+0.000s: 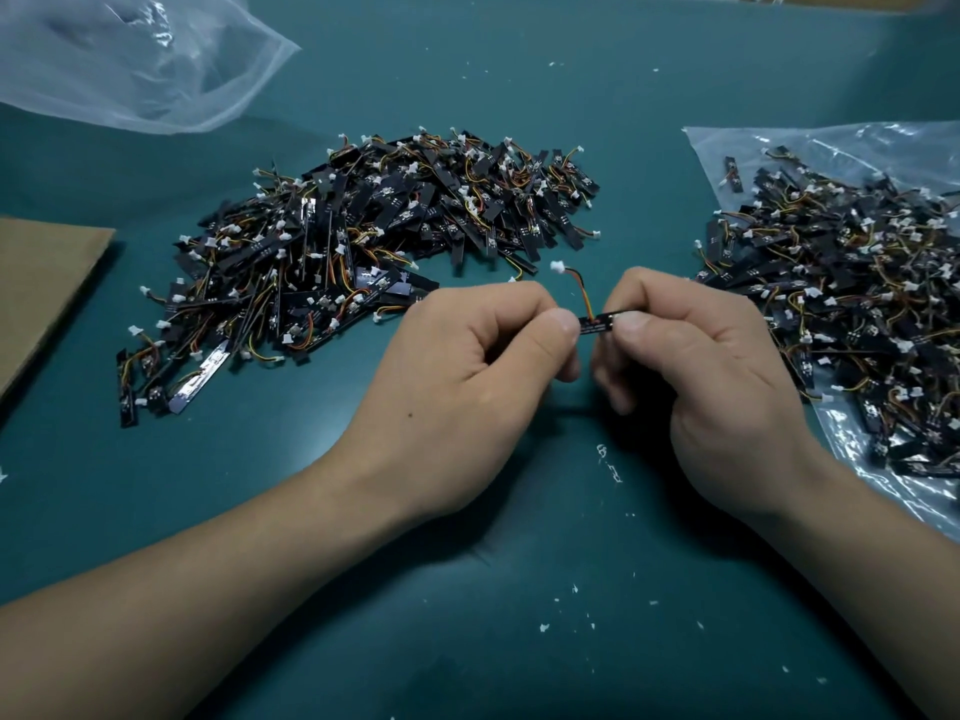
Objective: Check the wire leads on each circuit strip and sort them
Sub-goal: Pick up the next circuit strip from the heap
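Above the green mat [311, 485], between two piles, left hand [467, 366] and right hand [691, 366] pinch a strip [596, 323] by its ends, fingers curled; its wires [584, 296] rise to a connector [557, 266].

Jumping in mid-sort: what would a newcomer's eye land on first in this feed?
Centre frame, the left hand and right hand pinch one circuit strip between them, its wire lead curling up to a white connector. Next, the big pile of strips behind them, and a second pile on a clear plastic bag at right.
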Demonstrator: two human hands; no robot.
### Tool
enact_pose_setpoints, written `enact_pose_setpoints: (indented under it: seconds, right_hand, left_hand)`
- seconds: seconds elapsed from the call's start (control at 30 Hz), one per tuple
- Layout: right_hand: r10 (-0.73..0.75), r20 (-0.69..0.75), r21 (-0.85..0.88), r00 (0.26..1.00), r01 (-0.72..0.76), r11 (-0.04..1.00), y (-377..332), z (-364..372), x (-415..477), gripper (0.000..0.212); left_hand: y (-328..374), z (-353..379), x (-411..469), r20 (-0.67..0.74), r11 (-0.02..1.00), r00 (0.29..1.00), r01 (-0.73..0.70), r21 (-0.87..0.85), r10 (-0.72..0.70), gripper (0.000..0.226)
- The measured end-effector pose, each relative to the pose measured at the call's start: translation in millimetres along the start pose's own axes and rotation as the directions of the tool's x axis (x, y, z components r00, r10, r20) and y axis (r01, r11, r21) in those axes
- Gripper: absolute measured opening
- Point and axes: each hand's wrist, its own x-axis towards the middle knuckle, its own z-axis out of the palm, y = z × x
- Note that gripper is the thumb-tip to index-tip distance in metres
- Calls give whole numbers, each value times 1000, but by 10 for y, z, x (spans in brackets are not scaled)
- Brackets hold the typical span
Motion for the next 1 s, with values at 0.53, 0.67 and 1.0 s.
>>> enact_pose_setpoints:
  seconds: [0.53,0.67,1.0]
  right_hand:
    - [-51,97,-211,994,71,975,-63,18,-57,35]
    - [-20,104,-151,994,36,988,-60,-10,-41,33]
    - [11,124,-151,992,8,989,-92,8,-39,30]
  left_hand:
    - [46,-160,-44,148,999,989,25,-20,-22,32]
    - [39,-179,18,199,998,979,45,34,-51,33]
    - [4,-198,5,208,988,978,-58,140,28,34]
